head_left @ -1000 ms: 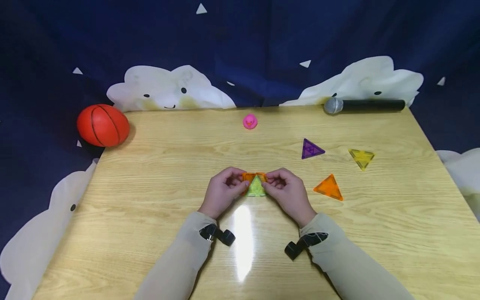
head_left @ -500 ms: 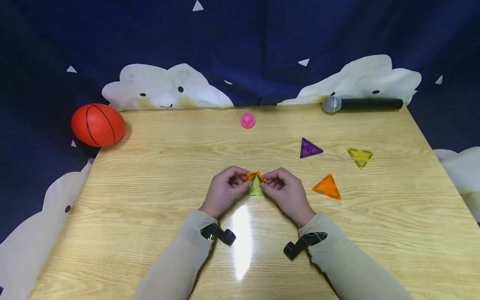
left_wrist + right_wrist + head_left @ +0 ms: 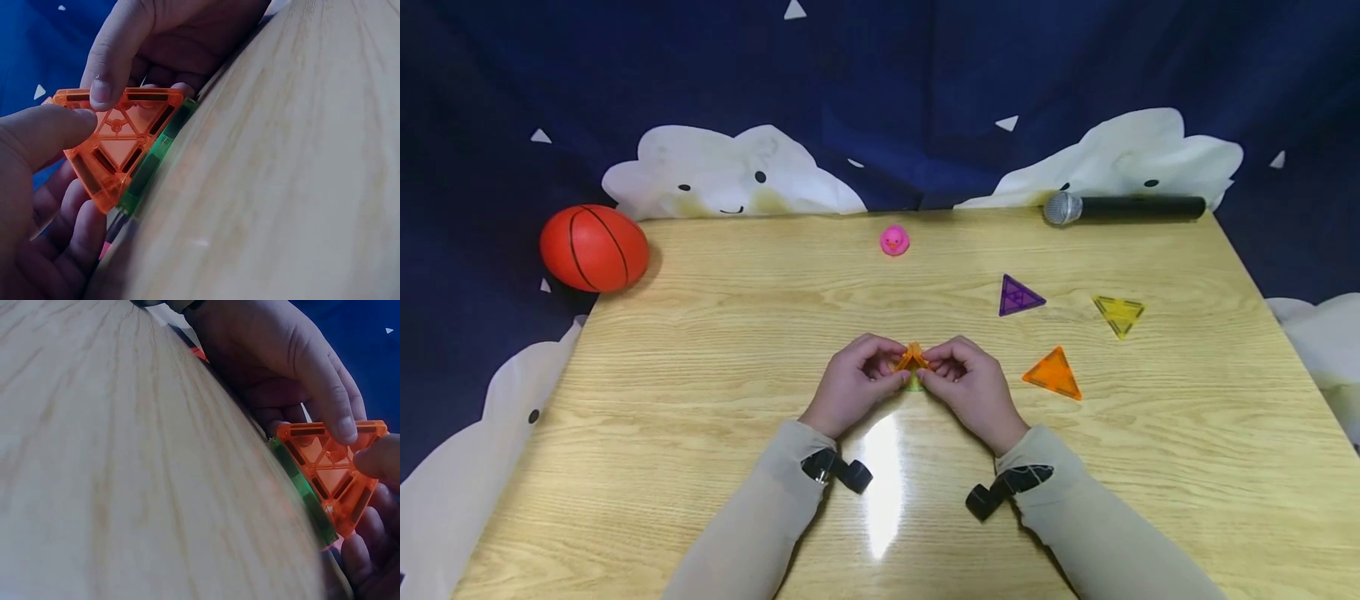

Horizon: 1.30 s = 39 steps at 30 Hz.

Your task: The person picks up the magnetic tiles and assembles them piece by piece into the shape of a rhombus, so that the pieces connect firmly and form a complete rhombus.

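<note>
In the head view, my left hand (image 3: 853, 385) and right hand (image 3: 976, 387) meet mid-table over a small group of translucent triangular magnetic tiles. Each pinches an orange tile between thumb and fingers. The left orange tile (image 3: 904, 360) and right orange tile (image 3: 921, 358) tilt up and lean together at the top. Beneath them lies a green tile (image 3: 914, 386), mostly covered. From the left wrist, an orange tile (image 3: 119, 147) stands along the edge of the green tile (image 3: 153, 161), both thumbs touching its face. The right wrist view also shows an orange tile (image 3: 331, 469) raised on the green tile (image 3: 305, 490).
Right of the hands lie a loose orange tile (image 3: 1055, 373), a purple tile (image 3: 1019, 297) and a yellow tile (image 3: 1120, 314). A pink duck (image 3: 894, 241) and a microphone (image 3: 1123, 208) are at the back edge. A red ball (image 3: 594, 248) sits at the table's back left corner.
The orange tiles, lying nearly flat around the green one before, have been folded upward and now lean together over it. Both hands have drawn slightly closer.
</note>
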Available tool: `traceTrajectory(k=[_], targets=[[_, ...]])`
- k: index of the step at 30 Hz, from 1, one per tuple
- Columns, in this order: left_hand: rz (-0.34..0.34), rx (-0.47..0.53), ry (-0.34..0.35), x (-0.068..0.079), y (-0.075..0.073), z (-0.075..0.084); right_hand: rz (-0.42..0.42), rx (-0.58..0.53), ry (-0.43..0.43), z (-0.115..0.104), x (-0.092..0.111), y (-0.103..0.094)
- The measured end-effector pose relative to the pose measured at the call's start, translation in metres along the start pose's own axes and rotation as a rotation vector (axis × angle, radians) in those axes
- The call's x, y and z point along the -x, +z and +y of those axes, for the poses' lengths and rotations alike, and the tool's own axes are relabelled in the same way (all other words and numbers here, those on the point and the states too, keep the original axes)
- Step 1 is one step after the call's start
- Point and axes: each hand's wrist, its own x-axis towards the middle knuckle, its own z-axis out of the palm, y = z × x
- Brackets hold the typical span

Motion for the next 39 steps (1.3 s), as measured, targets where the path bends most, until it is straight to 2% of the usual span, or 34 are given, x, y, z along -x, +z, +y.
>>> traceTrajectory(k=[16,26,32,39], targets=[[-0.101,0.048,-0.015,-0.0001,-0.003,0.0007,-0.017,0.039,-0.018,-0.0016,0.0013,-0.0032],[-0.142,0.054,0.011,-0.0004,-0.0061,0.0001,-0.042,0.038,-0.039,0.0014,0.0006,-0.0025],[-0.14,0.034,0.022,-0.001,-0.0078,0.0008,-0.049,0.059,-0.048,-0.0002,0.0001,-0.0034],[-0.097,0.027,0.003,-0.001,-0.0076,0.0024,-0.034,0.062,-0.019,0.0006,-0.0006,-0.0041]])
